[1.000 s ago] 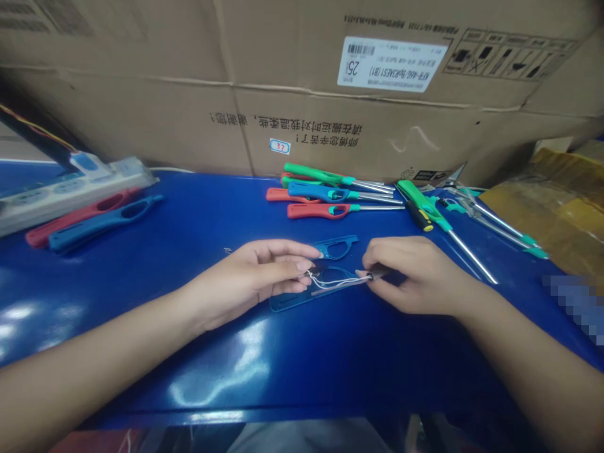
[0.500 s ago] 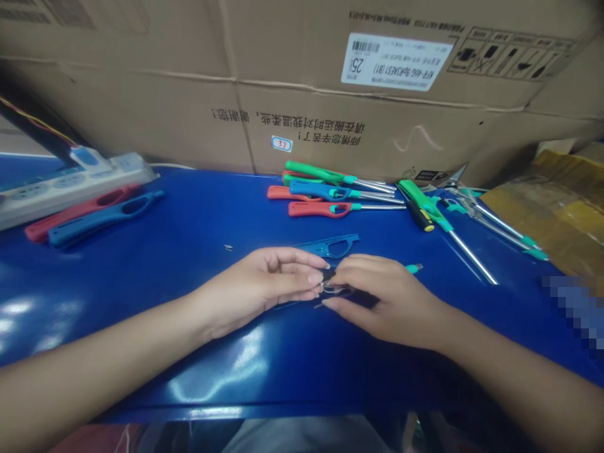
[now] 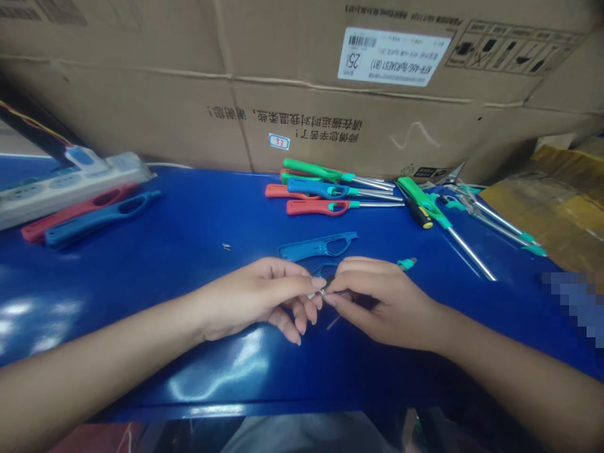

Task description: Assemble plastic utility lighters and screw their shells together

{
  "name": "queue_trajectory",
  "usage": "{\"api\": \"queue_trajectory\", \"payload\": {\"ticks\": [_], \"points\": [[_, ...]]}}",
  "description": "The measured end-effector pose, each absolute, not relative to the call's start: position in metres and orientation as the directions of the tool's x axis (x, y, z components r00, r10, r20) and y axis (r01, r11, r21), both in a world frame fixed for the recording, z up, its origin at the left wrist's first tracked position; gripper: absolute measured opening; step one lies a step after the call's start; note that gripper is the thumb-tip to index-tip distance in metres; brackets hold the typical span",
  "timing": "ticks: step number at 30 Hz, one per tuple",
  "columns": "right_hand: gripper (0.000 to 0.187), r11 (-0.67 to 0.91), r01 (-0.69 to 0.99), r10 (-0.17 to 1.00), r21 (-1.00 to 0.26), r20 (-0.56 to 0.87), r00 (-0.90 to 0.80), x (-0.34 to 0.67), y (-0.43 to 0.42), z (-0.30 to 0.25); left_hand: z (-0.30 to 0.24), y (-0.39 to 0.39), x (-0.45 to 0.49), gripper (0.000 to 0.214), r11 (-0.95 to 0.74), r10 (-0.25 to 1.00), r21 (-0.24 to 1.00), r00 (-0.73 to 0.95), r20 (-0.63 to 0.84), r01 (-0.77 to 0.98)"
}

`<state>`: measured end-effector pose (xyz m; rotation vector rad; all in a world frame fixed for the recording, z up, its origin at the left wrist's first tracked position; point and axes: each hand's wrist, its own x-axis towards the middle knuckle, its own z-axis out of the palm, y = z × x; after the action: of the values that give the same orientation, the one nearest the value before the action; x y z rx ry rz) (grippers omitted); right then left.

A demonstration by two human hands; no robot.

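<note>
Both left hand [image 3: 264, 290] and right hand [image 3: 389, 299] pinch one small part [image 3: 322, 292] — blue shell [image 3: 297, 250] at twelve o'clock, metal bits [image 3: 226, 246] at ten.

Glossy tabletop [image 3: 207, 207], matt cardboard box [image 3: 287, 69], plastic casing [image 3: 297, 250]

We have room along the near side of the table [image 3: 302, 377]; beyond our left hand [image 3: 268, 286] and right hand [image 3: 382, 299], a blue shell [image 3: 296, 249], lighters [image 3: 309, 207] and cardboard box [image 3: 292, 69] block us.

Small dark part [image 3: 329, 279] between the fingers [image 3: 350, 281]
</note>
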<state>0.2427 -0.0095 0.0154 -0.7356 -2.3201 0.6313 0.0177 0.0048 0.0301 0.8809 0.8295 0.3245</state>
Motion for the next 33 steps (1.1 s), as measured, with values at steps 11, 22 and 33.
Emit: {"api": "queue_trajectory", "payload": {"ticks": [11,22,33], "points": [[0.012,0.732,0.283,0.600,-0.620,0.389,-0.699,0.244,-0.012,0.017,0.033,0.002,0.019,0.028,0.534,0.611,0.844,0.664,-0.431,0.057],[0.011,0.737,0.234,0.574,-0.634,0.404,-0.712,0.245,-0.011,0.012,0.035,-0.006,0.022,0.017,0.318,0.720,0.937,0.606,-0.338,0.144],[0.014,0.723,0.254,0.613,-0.643,0.426,-0.666,0.244,-0.012,0.016,0.035,-0.008,0.023,0.023,0.334,0.703,0.934,0.628,-0.335,0.124]]}}
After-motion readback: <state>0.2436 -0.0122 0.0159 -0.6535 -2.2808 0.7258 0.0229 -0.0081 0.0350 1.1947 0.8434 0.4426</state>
